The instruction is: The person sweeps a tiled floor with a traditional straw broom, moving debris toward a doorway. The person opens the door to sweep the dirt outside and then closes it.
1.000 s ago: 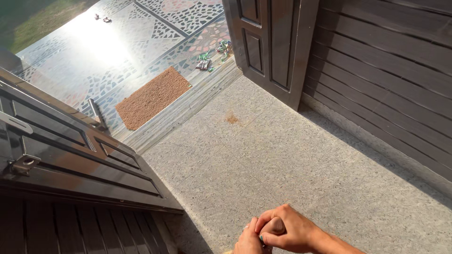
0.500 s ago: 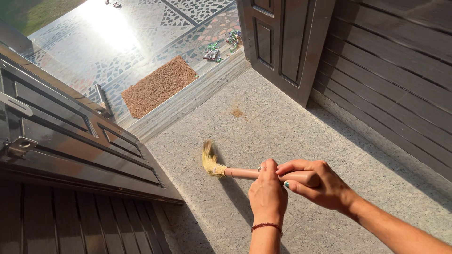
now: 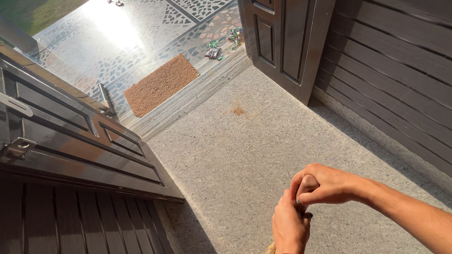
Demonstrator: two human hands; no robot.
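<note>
Both my hands grip a broom by its pinkish handle (image 3: 308, 183) low in the view, over a speckled grey stone floor (image 3: 235, 160). My right hand (image 3: 325, 184) wraps the rounded top end of the handle. My left hand (image 3: 289, 225) holds it just below, fingers closed. Most of the handle is hidden by the hands; a sliver of yellow bristles (image 3: 271, 248) shows at the bottom edge. A small patch of brown dust (image 3: 238, 111) lies on the floor ahead, well apart from the broom.
Two dark brown door leaves stand open, one at left (image 3: 80, 141) and one at back (image 3: 278, 42). A dark slatted wall (image 3: 395, 80) runs along the right. Beyond the stone threshold (image 3: 188, 99) lie a brown doormat (image 3: 162, 84), patterned tiles and some small litter (image 3: 221, 44).
The broom swung from stretched out to the left, bristles on the floor, back toward me; the bristles are now at the bottom edge and both hands have dropped lower.
</note>
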